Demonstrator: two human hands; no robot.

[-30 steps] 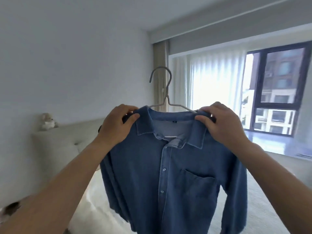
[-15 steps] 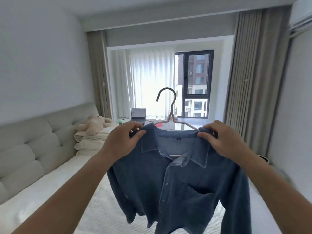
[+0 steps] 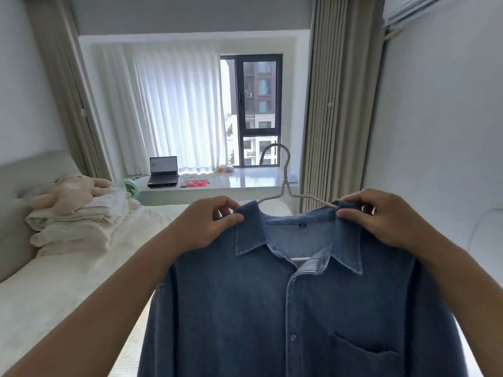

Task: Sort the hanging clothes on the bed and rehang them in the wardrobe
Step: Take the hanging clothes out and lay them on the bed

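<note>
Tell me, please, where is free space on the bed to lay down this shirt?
The bed is bare from the folded bedding down to the left forearm. Its head end is crowded: the bedding with a plush toy on top. Both hands hold the denim shirt.

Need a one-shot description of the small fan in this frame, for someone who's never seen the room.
Start at the window at the far end and drop to the white sill ledge below it. Left of the open laptop, at the ledge's left end beside the stacked bedding, sits the fan. It is the only mint-green, round thing there.
</note>
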